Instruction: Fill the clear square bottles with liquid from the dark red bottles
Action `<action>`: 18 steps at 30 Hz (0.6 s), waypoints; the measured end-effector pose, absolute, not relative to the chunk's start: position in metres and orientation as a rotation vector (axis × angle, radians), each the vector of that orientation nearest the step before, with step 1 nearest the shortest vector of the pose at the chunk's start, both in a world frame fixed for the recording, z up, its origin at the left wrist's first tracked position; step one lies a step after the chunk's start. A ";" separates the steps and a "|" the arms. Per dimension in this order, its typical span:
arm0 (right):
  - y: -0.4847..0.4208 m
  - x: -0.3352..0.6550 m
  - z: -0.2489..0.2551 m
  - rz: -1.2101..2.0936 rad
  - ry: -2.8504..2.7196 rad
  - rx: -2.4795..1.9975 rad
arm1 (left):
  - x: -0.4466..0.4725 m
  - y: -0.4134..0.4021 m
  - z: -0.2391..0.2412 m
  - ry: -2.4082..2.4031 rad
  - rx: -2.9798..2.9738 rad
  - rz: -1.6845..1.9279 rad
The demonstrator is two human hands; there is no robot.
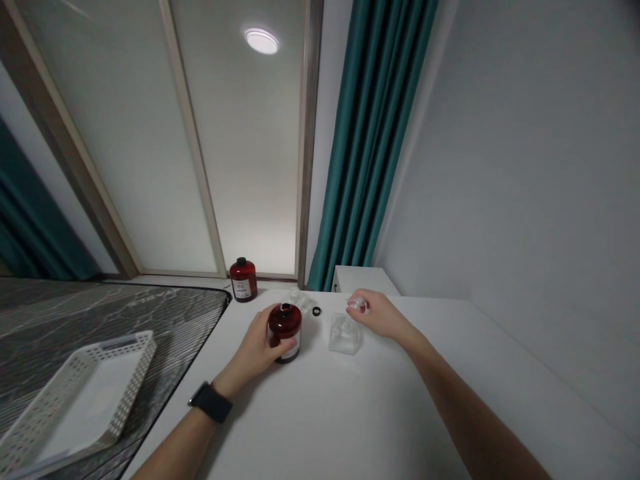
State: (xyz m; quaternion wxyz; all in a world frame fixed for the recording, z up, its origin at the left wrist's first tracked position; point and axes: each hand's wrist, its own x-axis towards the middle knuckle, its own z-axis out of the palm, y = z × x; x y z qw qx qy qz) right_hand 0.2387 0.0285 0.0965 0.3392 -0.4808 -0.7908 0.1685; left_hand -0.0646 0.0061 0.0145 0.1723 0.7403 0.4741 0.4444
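My left hand point(267, 340), with a dark watch on its wrist, is wrapped round a dark red bottle point(285, 320) that stands upright. The bottle's neck shows no cap and its pale label is partly covered by my thumb. Between the fingers of my right hand point(373, 313) is a small clear piece point(357, 304), perhaps a stopper. Just below and left of that hand sits a clear square bottle point(345, 335) on the white table point(360, 407). A black ring-shaped cap point(317, 311) lies between the two hands, beside another clear object point(301, 300), partly hidden behind the red bottle.
A second red bottle point(243, 281) with a black cap stands at the table's back left. To the left, a white perforated basket point(145, 363) rests on a dark grey patterned surface point(187, 320). Beyond the back edge are a white cabinet point(363, 279), a teal curtain point(370, 133) and frosted panels.
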 end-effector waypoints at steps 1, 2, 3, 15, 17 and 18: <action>0.031 0.237 0.090 0.451 -2.062 -1.248 | -0.064 0.006 0.015 1.346 2.102 1.263; 0.033 0.236 0.082 0.461 -2.060 -1.245 | -0.064 0.006 0.014 1.345 2.101 1.265; 0.035 0.235 0.075 0.463 -2.050 -1.242 | -0.064 0.006 0.014 1.342 2.097 1.265; 0.023 0.234 0.001 0.595 -1.824 -1.237 | -0.064 0.005 0.013 1.330 2.077 1.255; 0.016 0.235 -0.004 0.636 -1.815 -1.233 | -0.064 0.005 0.015 1.331 2.073 1.222; 0.013 0.235 -0.005 0.653 -1.806 -1.232 | -0.065 0.004 0.018 1.337 2.071 1.220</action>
